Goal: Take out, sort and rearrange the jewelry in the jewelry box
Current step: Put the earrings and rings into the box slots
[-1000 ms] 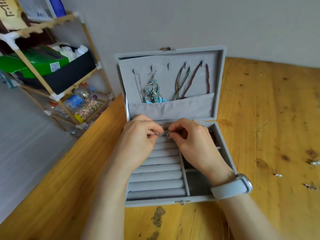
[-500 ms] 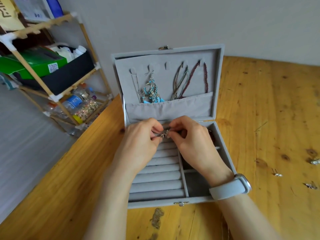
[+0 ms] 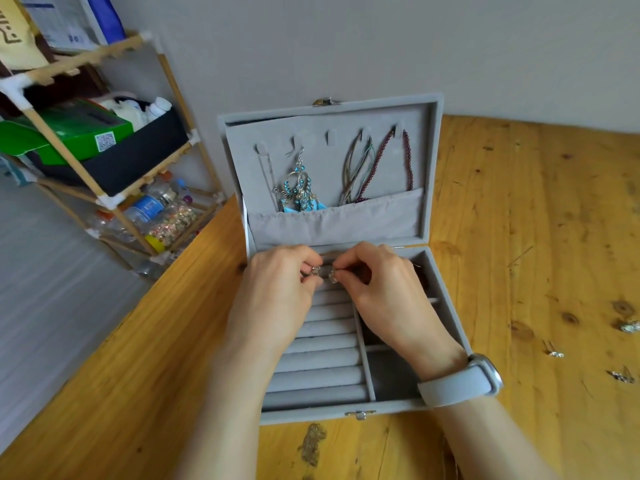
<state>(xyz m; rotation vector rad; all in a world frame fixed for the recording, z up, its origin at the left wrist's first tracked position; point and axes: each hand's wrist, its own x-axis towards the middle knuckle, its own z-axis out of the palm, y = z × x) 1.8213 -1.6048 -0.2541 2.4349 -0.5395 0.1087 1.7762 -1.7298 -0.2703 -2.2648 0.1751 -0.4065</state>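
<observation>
My left hand (image 3: pixel 277 292) and right hand (image 3: pixel 384 289) meet over the far end of the box (image 3: pixel 346 415), each pinching a small sparkly piece. The left holds one stud (image 3: pixel 315 270), the right another (image 3: pixel 332 276), the two nearly touching just above the top ring rolls (image 3: pixel 322 362). They look like a pair of earrings, though they are too small for me to be sure.

I judge I am either lifting them out of the rolls or seating them there. Either way, the trick is to keep the pinch light and close to the tips, work one stud at a time, and stay low over the velvet so a dropped piece lands in the box, not on the table (image 3: pixel 536 237). If seating, I should push the post straight down into a slit between rolls rather than at an angle.

The lid (image 3: pixel 329 161) stands open and upright. On its hooks hang a thin chain (image 3: pixel 268 174), blue beaded earrings (image 3: pixel 299 188), some cords (image 3: pixel 358 168) and a dark red bead strand (image 3: pixel 408 161), their ends tucked into the pocket (image 3: pixel 339 221) below. The rolls nearer me look bare; the right compartments (image 3: pixel 391 375) seem empty, though my hand hides the far ones. A few small pieces (image 3: pixel 554 351) lie on the table, well apart to the right.
</observation>
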